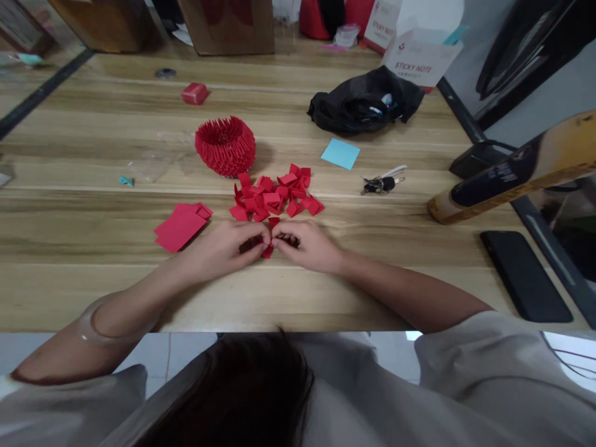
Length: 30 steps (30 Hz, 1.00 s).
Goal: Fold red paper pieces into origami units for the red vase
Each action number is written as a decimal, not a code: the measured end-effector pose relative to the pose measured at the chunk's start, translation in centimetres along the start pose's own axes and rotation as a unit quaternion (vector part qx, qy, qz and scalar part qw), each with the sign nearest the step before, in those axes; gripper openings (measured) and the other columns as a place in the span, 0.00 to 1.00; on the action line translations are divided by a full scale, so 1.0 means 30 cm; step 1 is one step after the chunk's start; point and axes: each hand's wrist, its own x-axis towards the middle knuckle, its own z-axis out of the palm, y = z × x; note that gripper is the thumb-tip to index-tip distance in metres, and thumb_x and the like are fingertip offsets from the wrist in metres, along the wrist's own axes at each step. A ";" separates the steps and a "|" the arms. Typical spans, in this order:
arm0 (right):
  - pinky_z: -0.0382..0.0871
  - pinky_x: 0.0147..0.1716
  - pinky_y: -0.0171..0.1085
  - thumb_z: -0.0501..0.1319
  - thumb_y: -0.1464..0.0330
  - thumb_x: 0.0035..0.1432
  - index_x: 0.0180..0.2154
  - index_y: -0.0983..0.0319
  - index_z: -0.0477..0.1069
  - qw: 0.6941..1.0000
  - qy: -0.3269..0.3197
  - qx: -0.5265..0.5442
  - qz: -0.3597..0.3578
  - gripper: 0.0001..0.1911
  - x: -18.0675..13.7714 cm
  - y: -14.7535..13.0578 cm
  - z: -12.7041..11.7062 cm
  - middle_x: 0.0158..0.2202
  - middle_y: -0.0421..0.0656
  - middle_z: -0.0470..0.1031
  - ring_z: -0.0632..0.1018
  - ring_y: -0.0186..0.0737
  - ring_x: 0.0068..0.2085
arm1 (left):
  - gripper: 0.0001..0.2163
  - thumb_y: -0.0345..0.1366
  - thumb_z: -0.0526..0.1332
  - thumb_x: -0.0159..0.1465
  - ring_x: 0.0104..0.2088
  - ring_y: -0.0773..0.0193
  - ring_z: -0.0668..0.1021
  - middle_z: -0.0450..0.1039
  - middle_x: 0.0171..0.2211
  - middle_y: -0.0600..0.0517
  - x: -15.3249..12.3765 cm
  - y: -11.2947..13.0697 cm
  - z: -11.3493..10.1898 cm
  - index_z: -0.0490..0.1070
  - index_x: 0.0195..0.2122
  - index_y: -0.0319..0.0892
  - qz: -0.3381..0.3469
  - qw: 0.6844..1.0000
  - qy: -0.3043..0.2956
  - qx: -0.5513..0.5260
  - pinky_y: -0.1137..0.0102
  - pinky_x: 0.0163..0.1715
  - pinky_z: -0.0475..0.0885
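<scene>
My L hand (228,245) & R hand (311,245), close together, pinch a red paper pc (268,252) betw. them, nearer me than the folded pcs (272,202). Prob. v. light, easily creased; best held at edges.

Front packet (421,59) "STICKY NOTE", rear packet (380,26) "STICKY"

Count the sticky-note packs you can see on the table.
2 visible: the front pack is behind the black bag at the back right; the rear pack is farther back, to its left. More could be hidden behind them.
</scene>
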 end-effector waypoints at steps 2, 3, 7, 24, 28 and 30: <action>0.61 0.30 0.30 0.55 0.76 0.56 0.30 0.64 0.69 1.000 0.000 0.002 -0.001 0.06 0.000 0.002 0.001 0.27 0.39 0.72 0.69 0.31 0.28 | 0.06 0.34 0.55 0.63 0.23 0.70 0.70 0.70 0.24 0.55 0.000 -0.002 0.002 0.70 0.35 0.41 0.000 1.000 0.000 0.002 0.76 0.24 0.61; 0.61 0.30 0.30 0.55 0.76 0.56 0.30 0.64 0.69 1.000 0.000 0.002 -0.001 0.06 0.001 0.002 0.001 0.27 0.39 0.72 0.69 0.31 0.28 | 0.06 0.34 0.54 0.63 0.22 0.70 0.70 0.70 0.24 0.55 0.000 -0.003 0.003 0.70 0.35 0.41 0.001 1.000 -0.001 0.001 0.76 0.24 0.61; 0.61 0.31 0.31 0.54 0.76 0.56 0.30 0.65 0.69 1.000 -0.001 0.005 -0.003 0.06 0.001 0.003 0.002 0.27 0.40 0.72 0.69 0.31 0.28 | 0.06 0.34 0.54 0.63 0.22 0.70 0.70 0.70 0.23 0.55 0.003 -0.002 0.004 0.69 0.35 0.40 0.008 1.000 -0.001 -0.015 0.76 0.24 0.61; 0.60 0.30 0.30 0.55 0.76 0.56 0.31 0.65 0.69 1.000 -0.006 0.000 -0.002 0.06 0.001 0.000 0.000 0.26 0.39 0.70 0.68 0.30 0.27 | 0.06 0.34 0.54 0.63 0.22 0.69 0.71 0.71 0.23 0.55 0.002 0.005 -0.001 0.70 0.34 0.41 0.008 1.000 0.000 -0.019 0.76 0.23 0.61; 0.60 0.30 0.29 0.55 0.76 0.55 0.30 0.65 0.69 1.000 -0.002 -0.002 -0.006 0.06 0.000 0.003 0.002 0.26 0.39 0.70 0.68 0.30 0.27 | 0.06 0.34 0.54 0.63 0.23 0.69 0.71 0.70 0.24 0.55 0.003 0.007 -0.002 0.69 0.34 0.40 0.004 1.000 -0.004 -0.022 0.76 0.24 0.61; 0.60 0.30 0.29 0.55 0.76 0.55 0.31 0.65 0.69 1.000 -0.007 0.000 -0.004 0.05 -0.001 0.001 0.000 0.26 0.39 0.70 0.68 0.30 0.27 | 0.06 0.33 0.54 0.63 0.23 0.69 0.71 0.70 0.24 0.55 0.004 0.007 -0.003 0.69 0.34 0.40 0.005 1.000 -0.004 -0.023 0.76 0.24 0.61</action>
